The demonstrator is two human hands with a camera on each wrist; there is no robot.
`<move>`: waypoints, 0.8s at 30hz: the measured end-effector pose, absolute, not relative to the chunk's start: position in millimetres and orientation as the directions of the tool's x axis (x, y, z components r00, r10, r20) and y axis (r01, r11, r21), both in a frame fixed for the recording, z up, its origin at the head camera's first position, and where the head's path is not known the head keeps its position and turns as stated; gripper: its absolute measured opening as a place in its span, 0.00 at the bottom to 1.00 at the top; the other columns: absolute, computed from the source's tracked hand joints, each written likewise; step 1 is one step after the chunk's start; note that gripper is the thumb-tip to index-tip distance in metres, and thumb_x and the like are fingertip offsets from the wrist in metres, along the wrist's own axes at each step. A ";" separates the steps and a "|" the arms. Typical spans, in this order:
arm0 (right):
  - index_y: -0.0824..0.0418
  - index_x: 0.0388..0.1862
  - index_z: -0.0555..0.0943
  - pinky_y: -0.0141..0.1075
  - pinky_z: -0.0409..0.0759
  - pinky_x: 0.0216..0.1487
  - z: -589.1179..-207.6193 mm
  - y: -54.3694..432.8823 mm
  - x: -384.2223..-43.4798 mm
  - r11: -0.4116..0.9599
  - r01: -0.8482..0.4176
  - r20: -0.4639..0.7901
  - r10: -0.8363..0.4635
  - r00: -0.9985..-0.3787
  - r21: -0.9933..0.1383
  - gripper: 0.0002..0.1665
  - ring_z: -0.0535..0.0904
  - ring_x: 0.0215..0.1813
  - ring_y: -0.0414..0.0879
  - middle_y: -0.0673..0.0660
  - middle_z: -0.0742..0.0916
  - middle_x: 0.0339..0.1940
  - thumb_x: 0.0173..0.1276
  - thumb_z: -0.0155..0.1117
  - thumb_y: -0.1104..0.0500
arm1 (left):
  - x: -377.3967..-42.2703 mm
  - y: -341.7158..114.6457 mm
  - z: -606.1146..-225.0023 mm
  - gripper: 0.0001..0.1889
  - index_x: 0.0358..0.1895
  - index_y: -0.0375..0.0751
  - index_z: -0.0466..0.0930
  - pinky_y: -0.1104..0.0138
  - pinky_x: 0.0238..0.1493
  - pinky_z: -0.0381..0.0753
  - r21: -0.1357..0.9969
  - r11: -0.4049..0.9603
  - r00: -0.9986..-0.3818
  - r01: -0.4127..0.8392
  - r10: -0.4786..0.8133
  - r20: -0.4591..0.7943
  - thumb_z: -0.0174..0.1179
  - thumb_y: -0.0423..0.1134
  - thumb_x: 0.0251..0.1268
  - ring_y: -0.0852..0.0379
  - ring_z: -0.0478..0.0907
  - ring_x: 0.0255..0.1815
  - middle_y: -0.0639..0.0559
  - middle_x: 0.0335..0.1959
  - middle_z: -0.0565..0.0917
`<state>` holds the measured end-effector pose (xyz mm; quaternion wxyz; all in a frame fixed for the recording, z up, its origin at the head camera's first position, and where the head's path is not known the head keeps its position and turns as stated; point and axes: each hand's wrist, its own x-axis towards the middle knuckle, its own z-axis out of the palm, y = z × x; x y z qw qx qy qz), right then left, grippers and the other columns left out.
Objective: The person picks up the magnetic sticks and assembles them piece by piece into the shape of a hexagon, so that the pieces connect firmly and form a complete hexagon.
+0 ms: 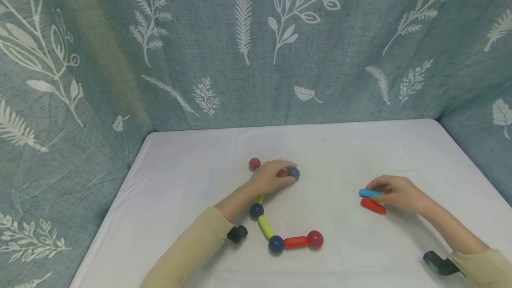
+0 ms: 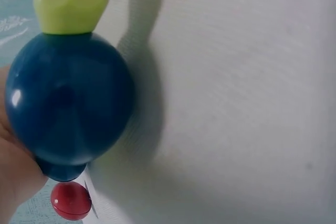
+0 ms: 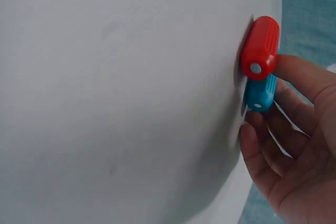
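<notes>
My left hand (image 1: 272,177) is over the back of a chain of magnetic balls and rods, its thumb and fingers gripping a blue ball (image 1: 294,173) at the end of a red rod (image 1: 282,174). In the left wrist view a large blue ball (image 2: 68,98) joins a yellow-green rod (image 2: 73,1), with that hand at the left edge. Off to the right, my right hand (image 1: 400,192) pinches a light blue rod (image 1: 369,193). A loose red rod (image 1: 373,206) lies right alongside it, close by the thumb in the right wrist view.
The chain runs toward the front through a blue ball (image 1: 257,210), a yellow-green rod (image 1: 266,227), another blue ball (image 1: 276,244), a red rod (image 1: 295,242) and a red ball (image 1: 315,239). Behind my left hand is a red ball (image 1: 254,164). A white-covered table (image 1: 192,168) meets a leaf-patterned curtain.
</notes>
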<state>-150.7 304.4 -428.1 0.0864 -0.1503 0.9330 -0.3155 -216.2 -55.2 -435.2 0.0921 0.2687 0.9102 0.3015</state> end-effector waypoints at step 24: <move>0.60 0.44 0.85 0.48 0.80 0.50 -437.5 186.6 -206.4 0.650 -0.366 0.088 -0.419 -0.904 -0.666 0.11 0.83 0.48 0.53 0.54 0.87 0.43 0.64 0.69 0.58 | -219.6 -56.6 -441.5 0.24 0.64 0.51 0.76 0.60 0.62 0.71 0.586 0.683 -0.850 0.435 0.527 0.016 0.64 0.48 0.65 0.54 0.74 0.63 0.55 0.62 0.78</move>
